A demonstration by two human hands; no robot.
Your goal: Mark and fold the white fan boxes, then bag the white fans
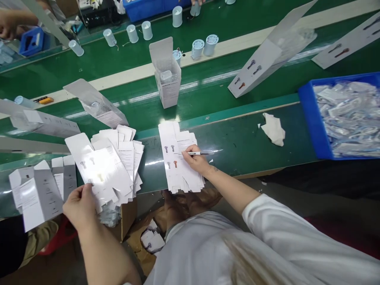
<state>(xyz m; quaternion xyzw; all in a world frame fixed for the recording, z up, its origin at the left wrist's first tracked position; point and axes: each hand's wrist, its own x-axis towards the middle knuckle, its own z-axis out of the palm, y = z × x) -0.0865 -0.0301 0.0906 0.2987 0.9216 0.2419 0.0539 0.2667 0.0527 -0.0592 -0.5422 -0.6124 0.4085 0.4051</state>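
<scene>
My left hand [79, 206] grips the lower edge of a flat white carton blank [101, 170] printed with small product pictures, lifting it off a loose pile of blanks [129, 158]. My right hand [195, 159] holds a silver-and-black pen [204, 152], its tip on a second printed blank [172, 148]. That blank lies on top of a small stack on the dark green bench. The pen tip sits close to my fingers, so the exact mark is hidden.
A blue bin of bagged parts [347, 118] stands at right, near a crumpled white cloth [273, 128]. Beyond the bench, a green conveyor [208, 85] carries an upright open carton [168, 77], folded blanks and white cylinders [177, 16]. A co-worker's hand [8, 23] shows top left.
</scene>
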